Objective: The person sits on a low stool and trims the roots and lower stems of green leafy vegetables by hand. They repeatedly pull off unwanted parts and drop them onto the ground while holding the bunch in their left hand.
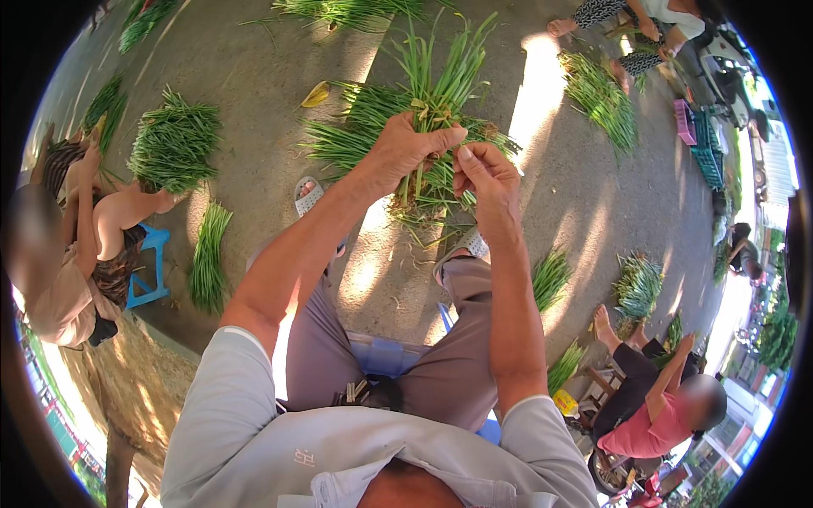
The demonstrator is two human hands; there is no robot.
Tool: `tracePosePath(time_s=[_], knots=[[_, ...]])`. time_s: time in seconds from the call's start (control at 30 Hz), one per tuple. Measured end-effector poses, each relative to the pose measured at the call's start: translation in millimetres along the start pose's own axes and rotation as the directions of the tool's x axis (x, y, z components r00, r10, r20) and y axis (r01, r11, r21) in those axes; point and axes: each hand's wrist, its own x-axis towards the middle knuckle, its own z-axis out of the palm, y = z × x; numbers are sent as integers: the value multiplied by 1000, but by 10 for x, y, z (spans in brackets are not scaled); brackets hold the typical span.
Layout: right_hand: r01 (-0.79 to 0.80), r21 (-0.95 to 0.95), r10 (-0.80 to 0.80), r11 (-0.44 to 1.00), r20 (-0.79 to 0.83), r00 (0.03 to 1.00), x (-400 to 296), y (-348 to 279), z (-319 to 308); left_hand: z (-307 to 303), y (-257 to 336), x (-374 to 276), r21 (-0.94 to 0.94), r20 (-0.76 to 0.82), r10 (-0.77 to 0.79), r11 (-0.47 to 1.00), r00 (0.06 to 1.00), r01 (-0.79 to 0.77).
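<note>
My left hand (409, 149) is closed around a bunch of green leafy stalks (444, 70), which look like garlic chives or scallions; the leaves point away from me and the roots hang below my fist. Close to its right side, my right hand (486, 171) has thumb and forefinger pinched together; whether something thin is between them cannot be told. Under both hands a pile of the same greens (362, 124) lies on the pavement, with roots and loose trimmings (425, 219) nearer my feet.
Bundles of greens lie left (174, 143), right (597, 101) and beside my legs (211, 257). Seated people work at both sides and at the upper right. A blue stool (149, 267) is at left; plastic crates (706, 152) stand at right. My sandalled feet flank the pile.
</note>
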Motion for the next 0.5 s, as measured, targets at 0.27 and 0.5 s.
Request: tracePosePath(time_s=[0.27,0.5], knots=[[0,-26,0,1000,-22,1000,18,26,-13,5,-39,15,22,1,-33,999,999,33],[23,-227,-42,974,-76,996,28,34,-124,-16,-36,30,-61,-77,-41,997,996,36]])
